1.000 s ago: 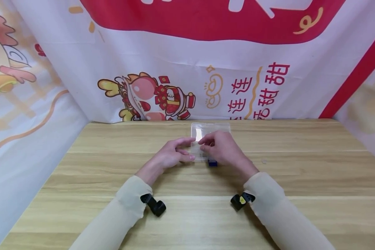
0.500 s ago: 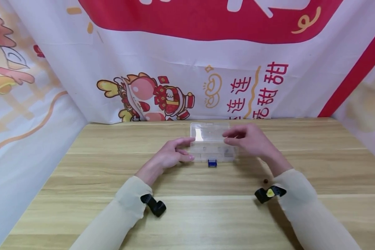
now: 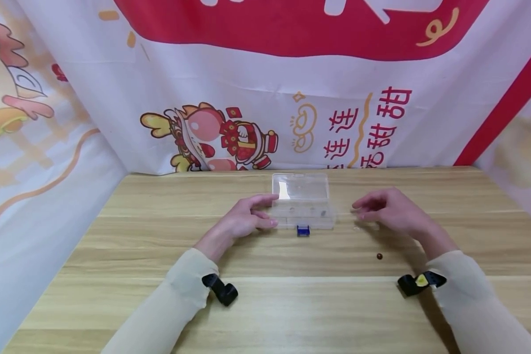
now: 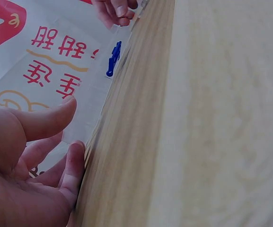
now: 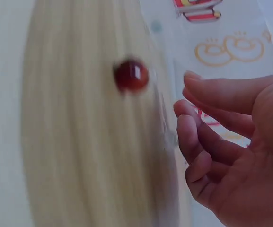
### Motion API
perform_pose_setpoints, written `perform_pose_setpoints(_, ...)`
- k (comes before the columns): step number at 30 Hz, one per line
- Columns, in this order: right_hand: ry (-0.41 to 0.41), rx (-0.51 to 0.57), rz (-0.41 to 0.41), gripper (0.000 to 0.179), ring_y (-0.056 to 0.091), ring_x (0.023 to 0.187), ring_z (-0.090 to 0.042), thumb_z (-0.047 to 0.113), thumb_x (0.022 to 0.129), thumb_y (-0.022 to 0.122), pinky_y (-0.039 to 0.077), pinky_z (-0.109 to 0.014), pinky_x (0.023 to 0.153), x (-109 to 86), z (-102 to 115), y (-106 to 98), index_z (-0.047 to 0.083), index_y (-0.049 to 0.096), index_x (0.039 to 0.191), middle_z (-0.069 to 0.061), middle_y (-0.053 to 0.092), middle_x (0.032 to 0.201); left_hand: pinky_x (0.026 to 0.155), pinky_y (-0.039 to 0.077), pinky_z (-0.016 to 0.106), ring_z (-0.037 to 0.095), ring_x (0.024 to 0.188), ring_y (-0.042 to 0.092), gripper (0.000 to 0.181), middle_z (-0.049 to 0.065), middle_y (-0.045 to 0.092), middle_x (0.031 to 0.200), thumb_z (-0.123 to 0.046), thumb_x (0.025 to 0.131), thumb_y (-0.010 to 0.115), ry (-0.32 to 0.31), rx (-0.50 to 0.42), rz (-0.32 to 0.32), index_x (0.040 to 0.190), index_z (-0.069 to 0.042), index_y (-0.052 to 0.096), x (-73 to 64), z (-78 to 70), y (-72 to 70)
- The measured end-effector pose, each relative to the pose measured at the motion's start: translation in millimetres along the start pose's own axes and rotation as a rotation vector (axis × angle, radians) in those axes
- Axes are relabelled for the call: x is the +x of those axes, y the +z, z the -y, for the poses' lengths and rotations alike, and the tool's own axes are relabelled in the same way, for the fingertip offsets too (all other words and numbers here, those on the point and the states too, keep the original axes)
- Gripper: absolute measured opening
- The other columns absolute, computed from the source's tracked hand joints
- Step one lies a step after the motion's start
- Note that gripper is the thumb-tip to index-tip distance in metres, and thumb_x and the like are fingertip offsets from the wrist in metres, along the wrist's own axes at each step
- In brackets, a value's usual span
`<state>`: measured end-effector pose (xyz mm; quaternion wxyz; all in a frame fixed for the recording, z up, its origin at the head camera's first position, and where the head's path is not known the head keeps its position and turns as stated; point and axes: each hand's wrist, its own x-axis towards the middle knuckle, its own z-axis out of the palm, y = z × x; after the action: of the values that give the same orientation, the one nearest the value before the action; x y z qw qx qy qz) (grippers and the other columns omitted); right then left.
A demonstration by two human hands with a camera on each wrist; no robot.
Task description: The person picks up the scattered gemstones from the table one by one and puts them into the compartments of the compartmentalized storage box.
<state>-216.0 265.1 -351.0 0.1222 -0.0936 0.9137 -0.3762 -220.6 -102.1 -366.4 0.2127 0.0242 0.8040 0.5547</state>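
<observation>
A clear plastic compartment box [image 3: 301, 216] stands with its lid raised at the back and a blue latch [image 3: 303, 230] at its front. My left hand [image 3: 248, 216] rests against the box's left side, thumb and fingers apart; the left wrist view also shows the latch beyond the thumb. To the right of the box, my right hand [image 3: 391, 211] hovers low over the table with relaxed, bent fingers; nothing shows clearly between them. A faint, small clear piece [image 3: 357, 227] lies under its fingertips. Nearer to me sits a glossy red-brown bead [image 5: 132, 75].
The wooden table [image 3: 265, 305] ends at a white printed cloth [image 3: 256, 83] just behind the box. More cloth hangs on the left and right sides. A few tiny, indistinct bits [image 3: 323, 213] show inside the box.
My right hand has moved from over the box to the right, down toward the table. The red-brown bead and the box's compartments have come into view. My left hand has stayed put.
</observation>
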Motion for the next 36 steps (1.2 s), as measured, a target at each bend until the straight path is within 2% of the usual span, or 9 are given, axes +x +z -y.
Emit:
perform_pose_setpoints(8,0.028,-0.053,0.091,0.041,0.057,0.101,-0.021,0.024,0.093,0.083,0.050,-0.024,0.079,-5.1,-26.4,-18.5,0.009,0.074,0.130,-0.008,0.071,0.115,0.090,0.055,0.029,0.022,0.113,0.065,0.068,-0.002,0.057,0.154,-0.012,0.092,0.083,0.007,0.008,0.002,0.151,-0.037,0.058,2.3,0.0,1.9)
perform_pose_setpoints(15,0.071,-0.058,0.165,0.033,0.056,0.099,-0.023,0.022,0.091,0.084,0.049,-0.026,0.081,-6.1,-34.6,-26.7,0.012,0.077,0.122,-0.007,0.068,0.106,0.092,0.055,0.029,0.022,0.114,0.065,0.068,-0.003,0.057,0.154,-0.011,0.091,0.083,-0.001,0.010,-0.007,0.150,-0.037,0.059,3.9,0.0,1.3)
perform_pose_setpoints(25,0.103,-0.040,0.156,0.028,0.056,0.097,-0.022,0.024,0.089,0.086,0.048,-0.027,0.083,-5.9,-38.9,-27.0,0.014,0.080,0.114,-0.006,0.069,0.103,0.090,0.055,0.029,0.022,0.113,0.065,0.069,-0.001,0.057,0.154,-0.010,0.091,0.082,0.011,0.010,0.003,0.151,-0.035,0.058,4.4,-0.1,2.0)
perform_pose_setpoints(36,0.055,-0.048,0.145,0.027,0.054,0.096,-0.020,0.028,0.093,0.082,0.046,-0.026,0.079,-3.1,-35.5,-21.7,0.012,0.077,0.114,-0.006,0.066,0.101,0.090,0.056,0.028,0.021,0.111,0.066,0.069,-0.001,0.057,0.155,-0.009,0.092,0.082,0.005,0.001,0.003,0.151,-0.035,0.058,2.0,1.5,0.2)
